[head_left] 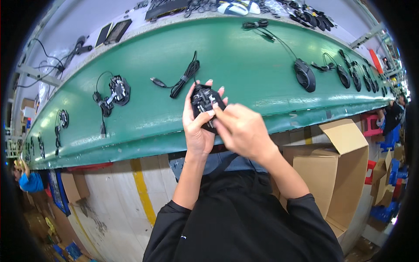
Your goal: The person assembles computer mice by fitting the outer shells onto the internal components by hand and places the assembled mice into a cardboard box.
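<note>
In my left hand [198,126] lies an uncovered black computer mouse [204,99], its inner parts showing, with the fingers cupped under it and the thumb along its near side. My right hand [244,131] is closed over the mouse's right side, fingertips pressed together against the inner parts. Whatever those fingertips may pinch is hidden or too small to name. Beyond the mouse, its bundled black cable [187,78] rests on the green belt [152,118], the plug pointing left. Another uncovered mouse [118,90] sits to the left with its coiled cable.
Covered black mice, one nearest at right [304,75], line the belt's right side; more uncovered ones recede leftward. Loose parts [310,17] crowd the shelf behind the belt. An open cardboard box [316,174] stands by my right arm. Other people work at both far ends.
</note>
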Demonstrator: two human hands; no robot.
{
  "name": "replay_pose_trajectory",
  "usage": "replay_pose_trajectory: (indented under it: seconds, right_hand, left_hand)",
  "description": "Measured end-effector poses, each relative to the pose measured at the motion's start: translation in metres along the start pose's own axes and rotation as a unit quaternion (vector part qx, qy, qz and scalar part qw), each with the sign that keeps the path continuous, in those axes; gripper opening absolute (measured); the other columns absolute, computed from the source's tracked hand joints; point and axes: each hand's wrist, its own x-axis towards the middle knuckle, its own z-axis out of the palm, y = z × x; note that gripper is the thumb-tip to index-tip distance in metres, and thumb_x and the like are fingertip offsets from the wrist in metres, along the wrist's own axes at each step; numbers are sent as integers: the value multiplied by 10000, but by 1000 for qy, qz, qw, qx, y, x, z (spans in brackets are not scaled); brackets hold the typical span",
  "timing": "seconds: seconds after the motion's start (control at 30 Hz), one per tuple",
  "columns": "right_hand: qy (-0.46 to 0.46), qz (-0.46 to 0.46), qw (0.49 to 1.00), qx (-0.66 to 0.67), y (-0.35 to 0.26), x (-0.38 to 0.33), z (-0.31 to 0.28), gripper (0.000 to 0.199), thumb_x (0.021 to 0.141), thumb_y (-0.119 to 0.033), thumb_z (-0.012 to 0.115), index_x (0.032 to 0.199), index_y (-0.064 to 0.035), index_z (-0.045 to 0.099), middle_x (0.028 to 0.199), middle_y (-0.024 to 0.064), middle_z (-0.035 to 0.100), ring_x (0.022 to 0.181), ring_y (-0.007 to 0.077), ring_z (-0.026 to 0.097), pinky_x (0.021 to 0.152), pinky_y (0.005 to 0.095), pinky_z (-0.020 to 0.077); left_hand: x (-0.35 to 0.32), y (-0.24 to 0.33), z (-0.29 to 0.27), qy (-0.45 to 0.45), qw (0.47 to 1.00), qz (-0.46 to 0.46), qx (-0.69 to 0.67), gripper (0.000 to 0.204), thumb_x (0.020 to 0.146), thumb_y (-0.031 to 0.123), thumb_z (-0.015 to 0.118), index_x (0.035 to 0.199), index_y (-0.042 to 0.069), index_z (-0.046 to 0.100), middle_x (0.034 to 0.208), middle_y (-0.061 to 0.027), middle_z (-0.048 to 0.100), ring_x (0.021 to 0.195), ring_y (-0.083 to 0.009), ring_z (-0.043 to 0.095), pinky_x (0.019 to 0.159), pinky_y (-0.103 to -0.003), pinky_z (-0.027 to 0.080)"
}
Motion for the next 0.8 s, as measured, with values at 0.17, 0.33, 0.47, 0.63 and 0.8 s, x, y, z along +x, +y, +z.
replay_pose_trajectory:
  seconds: [0.17,0.33,0.47,0.63,0.8]
  right_hand:
    - [-15,66,997,-33,-13,-17,-16,352,834,-84,663,1168,22,628,804,110,590,723,292,615,643,398,508]
    - [157,200,967,-9,-24,-91,-124,199,911,-117,631,1038,9,717,1049,151,726,865,248,719,775,343,551]
    - [386,506,766,-90,37,-266,-235,246,994,-176,568,1164,-57,700,738,-14,605,627,41,505,571,206,419]
    - [-50,702,688,-177,166,-431,-197,303,1000,-169,500,1221,-29,653,936,100,691,880,231,643,811,367,500]
    - [-75,665,720,-186,208,-468,-169,326,991,-198,527,1238,-10,627,1065,142,679,1030,294,632,956,406,472]
  left_hand:
    - [2,-10,7,23,997,-49,48,566,815,-82,638,1338,-54,424,1285,-194,539,1169,-339,595,961,-435,542]
    - [-2,0,-5,56,995,-49,69,546,821,-96,609,1339,-23,451,1293,-197,552,1197,-313,575,1005,-421,510]
    - [-2,-2,3,31,994,-57,84,588,813,-95,627,1365,5,450,1288,-192,564,1200,-293,578,1005,-419,510]
    - [-2,9,-10,43,993,-39,103,621,809,-54,659,1382,27,434,1274,-178,572,1177,-268,586,1003,-415,510]
    - [4,-5,-3,48,992,-44,104,590,802,-78,656,1346,4,442,1239,-190,574,1147,-303,603,980,-444,524]
